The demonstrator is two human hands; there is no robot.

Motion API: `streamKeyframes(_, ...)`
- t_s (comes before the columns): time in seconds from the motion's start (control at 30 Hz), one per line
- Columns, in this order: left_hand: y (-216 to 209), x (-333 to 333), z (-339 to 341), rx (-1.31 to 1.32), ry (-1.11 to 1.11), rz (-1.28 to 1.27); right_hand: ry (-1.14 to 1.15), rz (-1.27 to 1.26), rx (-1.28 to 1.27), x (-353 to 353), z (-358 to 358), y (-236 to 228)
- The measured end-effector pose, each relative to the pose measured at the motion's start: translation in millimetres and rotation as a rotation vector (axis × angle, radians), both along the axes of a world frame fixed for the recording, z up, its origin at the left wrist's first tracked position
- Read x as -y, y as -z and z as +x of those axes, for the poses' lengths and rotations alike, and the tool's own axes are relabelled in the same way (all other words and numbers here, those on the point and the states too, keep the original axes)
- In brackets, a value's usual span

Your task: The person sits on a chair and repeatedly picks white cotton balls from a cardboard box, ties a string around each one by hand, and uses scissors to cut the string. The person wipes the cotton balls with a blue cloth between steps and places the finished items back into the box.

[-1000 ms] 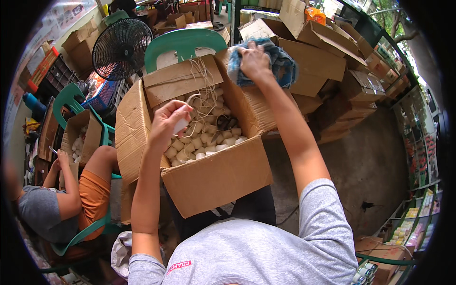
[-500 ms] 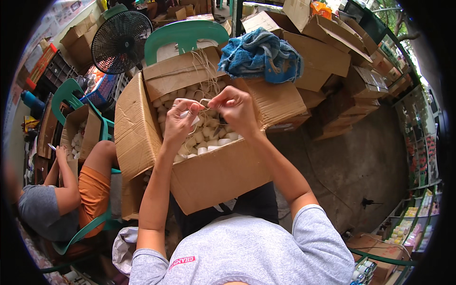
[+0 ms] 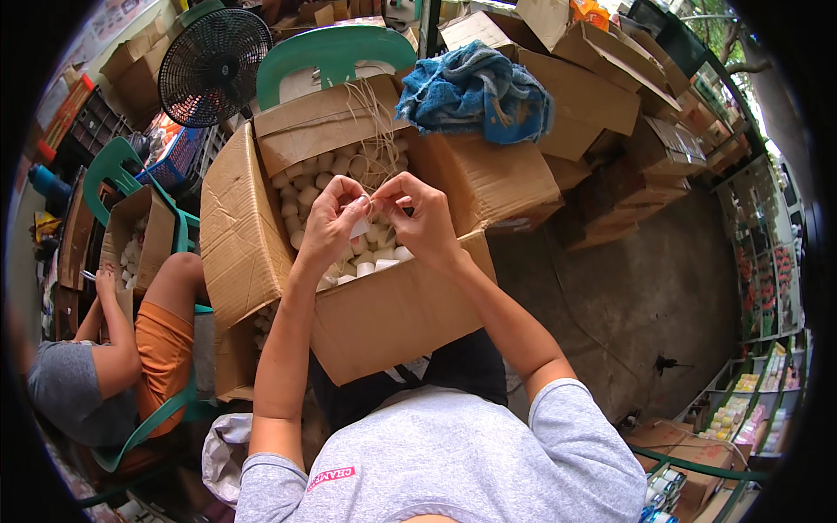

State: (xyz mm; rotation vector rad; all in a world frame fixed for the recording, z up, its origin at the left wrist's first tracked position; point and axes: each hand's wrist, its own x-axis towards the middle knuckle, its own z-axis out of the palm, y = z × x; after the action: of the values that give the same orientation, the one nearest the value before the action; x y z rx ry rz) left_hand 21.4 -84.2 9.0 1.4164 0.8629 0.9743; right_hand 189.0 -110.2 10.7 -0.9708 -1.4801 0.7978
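Note:
Above an open cardboard box, my two hands meet fingertip to fingertip. My left hand is closed, pinching thin string, with a small white piece at its fingers. Thumb and fingers of my right hand are also pinched on the string. The short stretch between the fingertips is mostly hidden. Many small white cylindrical pieces fill the box. A bundle of loose beige strings hangs over the box's far flap and down onto the pieces.
A blue cloth lies on the right flap. Behind the box stands a green plastic chair; a black fan is at far left. At left sits another person beside a smaller box. Cardboard boxes are stacked at right.
My hands have drawn together, and the string loop seen between them has closed up at my fingertips. My right hand has shifted slightly lower. The whole view has moved a little.

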Motion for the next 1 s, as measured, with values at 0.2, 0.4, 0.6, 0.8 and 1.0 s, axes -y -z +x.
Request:
streamKeyframes(0.2, 3, 1, 2, -0.102, -0.086, 0.241, -0.015, -0.244, -0.359, -7, -7, 7)
streamKeyframes(0.4, 8, 3, 4, -0.027, -0.195, 0.264, -0.033, -0.192, -0.380, -1, -17, 5)
streamKeyframes(0.6, 10, 4, 9, 0.096, -0.275, 0.294, -0.085, -0.223, -0.425, -4, -20, 7)
streamKeyframes(0.8, 4, 8, 19, 0.061, -0.364, 0.324, 0.055, -0.165, -0.467, -8, -35, 15)
streamKeyframes(1.0, 3, 9, 13, -0.048, -0.354, 0.259, 0.064, -0.189, -0.309, -6, -31, 4)
